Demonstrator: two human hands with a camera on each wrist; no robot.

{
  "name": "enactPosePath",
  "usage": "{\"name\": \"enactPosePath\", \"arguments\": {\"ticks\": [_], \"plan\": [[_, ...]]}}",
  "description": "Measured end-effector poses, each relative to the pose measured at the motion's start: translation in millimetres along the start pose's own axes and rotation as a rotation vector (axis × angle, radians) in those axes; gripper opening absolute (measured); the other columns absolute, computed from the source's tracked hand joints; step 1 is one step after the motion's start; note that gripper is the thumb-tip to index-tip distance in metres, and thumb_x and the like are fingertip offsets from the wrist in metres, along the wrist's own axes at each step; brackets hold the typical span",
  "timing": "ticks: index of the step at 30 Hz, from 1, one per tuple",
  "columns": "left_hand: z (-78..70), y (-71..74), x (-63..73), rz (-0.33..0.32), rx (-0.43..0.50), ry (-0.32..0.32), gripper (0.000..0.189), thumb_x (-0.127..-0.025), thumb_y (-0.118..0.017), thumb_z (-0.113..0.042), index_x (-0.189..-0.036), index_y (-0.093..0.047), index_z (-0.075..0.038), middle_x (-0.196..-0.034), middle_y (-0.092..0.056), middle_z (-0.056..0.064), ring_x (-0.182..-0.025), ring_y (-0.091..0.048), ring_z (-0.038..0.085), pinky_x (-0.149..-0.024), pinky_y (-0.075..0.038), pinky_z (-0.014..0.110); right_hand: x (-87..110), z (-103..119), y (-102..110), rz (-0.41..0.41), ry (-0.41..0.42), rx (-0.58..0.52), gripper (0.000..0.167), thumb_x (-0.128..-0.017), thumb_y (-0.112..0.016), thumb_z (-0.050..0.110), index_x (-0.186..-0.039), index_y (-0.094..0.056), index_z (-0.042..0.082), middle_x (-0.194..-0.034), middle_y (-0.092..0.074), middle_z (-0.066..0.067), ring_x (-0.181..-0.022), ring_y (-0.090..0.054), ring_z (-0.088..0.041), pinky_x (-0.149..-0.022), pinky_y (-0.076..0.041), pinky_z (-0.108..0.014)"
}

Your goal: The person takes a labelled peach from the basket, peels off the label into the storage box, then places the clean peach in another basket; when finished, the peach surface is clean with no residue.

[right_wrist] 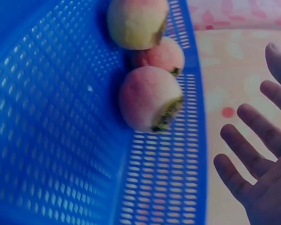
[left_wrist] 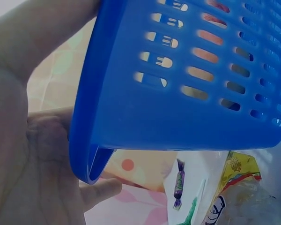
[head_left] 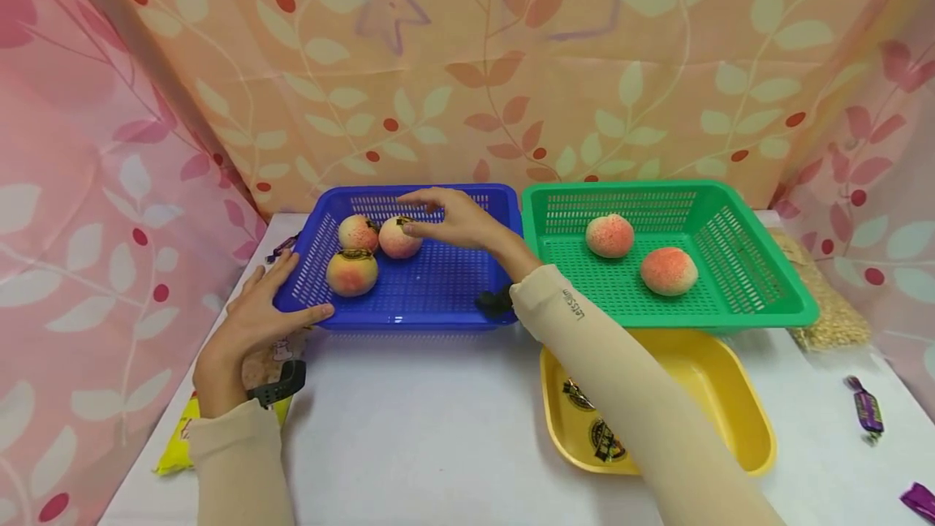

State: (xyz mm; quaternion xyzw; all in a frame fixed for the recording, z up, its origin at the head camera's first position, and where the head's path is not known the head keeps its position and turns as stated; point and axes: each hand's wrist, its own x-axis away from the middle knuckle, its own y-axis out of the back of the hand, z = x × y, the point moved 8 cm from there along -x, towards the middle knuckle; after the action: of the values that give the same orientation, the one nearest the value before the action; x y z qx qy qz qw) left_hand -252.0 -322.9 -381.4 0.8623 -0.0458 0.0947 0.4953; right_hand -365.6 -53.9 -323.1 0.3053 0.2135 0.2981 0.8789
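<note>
Three peaches sit together at the left of a blue basket (head_left: 453, 286): a front peach (head_left: 351, 278), a back peach (head_left: 356, 232) and a right-hand peach (head_left: 399, 243). Each carries a black-and-gold label. My right hand (head_left: 458, 222) hovers above the right-hand peach, holding nothing; in the right wrist view its fingers (right_wrist: 253, 150) are spread, apart from the fruit. At the basket's left front corner, my left hand (head_left: 256, 315) rests on the rim (left_wrist: 82, 126), thumb and fingers extended. Two unlabelled peaches, one behind (head_left: 609, 236) and one in front (head_left: 669, 271), lie in a green basket (head_left: 577, 295).
Partly under my right sleeve, a yellow tray (head_left: 730, 396) holds black-and-gold labels (head_left: 606, 441). A bag of grains (head_left: 833, 315) and a purple-wrapped candy (head_left: 865, 408) are on the right. Beneath my left arm lies a yellow packet (head_left: 175, 445). Patterned curtains enclose the table's back and sides.
</note>
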Motion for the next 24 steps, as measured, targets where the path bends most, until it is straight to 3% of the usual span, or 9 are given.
{"name": "enactPosePath", "arguments": {"ticks": [7, 15, 24], "plan": [[-0.4, 0.5, -0.7, -0.001, 0.003, -0.001, 0.117, -0.081, -0.066, -0.075, -0.163, 0.005, -0.034, -0.172, 0.006, 0.015, -0.155, 0.011, 0.05, -0.103, -0.018, 0.088, -22.0, -18, -17, -0.026, -0.06, -0.097, 0.052, -0.098, -0.069, 0.03, -0.147, -0.056, 0.016, -0.149, -0.057, -0.009, -0.131, -0.057, -0.036, -0.109, -0.049, -0.045], [-2.5, -0.7, -1.4, -0.008, 0.014, -0.01, 0.117, -0.079, -0.068, -0.075, -0.163, 0.003, -0.036, -0.174, 0.005, 0.006, -0.157, 0.009, 0.046, -0.108, -0.016, 0.085, -33.6, -46, -30, -0.011, -0.163, -0.106, 0.062, -0.095, -0.073, 0.022, -0.152, -0.049, 0.012, -0.154, -0.05, -0.012, -0.14, -0.049, -0.036, -0.114, -0.045, -0.046], [1.2, -0.5, 0.4, -0.003, 0.052, 0.008, 0.116, -0.078, -0.069, -0.075, -0.162, 0.005, -0.041, -0.174, 0.007, 0.006, -0.157, 0.007, 0.047, -0.108, -0.018, 0.085, -42.3, -50, -52, 0.106, -0.127, -0.021, 0.07, -0.094, -0.072, 0.01, -0.157, -0.041, 0.01, -0.163, -0.04, -0.008, -0.155, -0.03, -0.027, -0.128, -0.025, -0.041]]}}
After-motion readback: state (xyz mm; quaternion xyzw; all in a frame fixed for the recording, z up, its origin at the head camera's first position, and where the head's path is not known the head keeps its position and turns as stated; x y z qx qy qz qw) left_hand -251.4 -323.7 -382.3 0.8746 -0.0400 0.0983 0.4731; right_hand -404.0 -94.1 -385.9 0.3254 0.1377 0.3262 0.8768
